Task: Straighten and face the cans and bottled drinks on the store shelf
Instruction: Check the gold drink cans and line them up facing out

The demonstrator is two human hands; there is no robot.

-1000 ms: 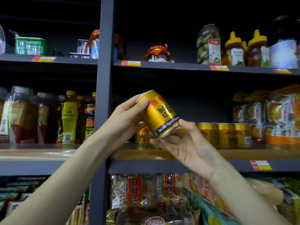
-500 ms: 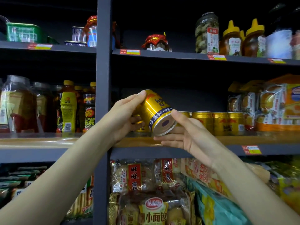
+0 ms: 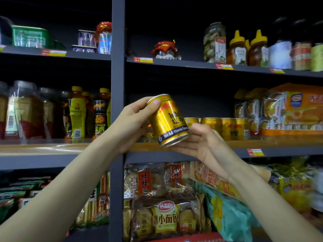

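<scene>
A gold Red Bull can [image 3: 168, 122] is held tilted in front of the middle shelf [image 3: 272, 143], its label toward me. My left hand [image 3: 130, 125] grips its top end, thumb on the rim. My right hand [image 3: 203, 143] cradles its bottom rim with thumb and fingers. Behind them a row of gold cans [image 3: 227, 127] stands on the shelf, and one more can [image 3: 151, 132] shows partly behind the held one. Bottled drinks [image 3: 87, 113] with yellow caps stand in the left bay.
A grey upright post [image 3: 118, 67] splits the two bays. Boxed cakes [image 3: 286, 110] sit right of the cans. Jars and honey bottles [image 3: 244, 49] line the upper shelf. Snack bags [image 3: 162, 199] fill the shelf below.
The can has tipped more upright, so its label shows again instead of its base. Both hands stay on it; the view has shifted slightly.
</scene>
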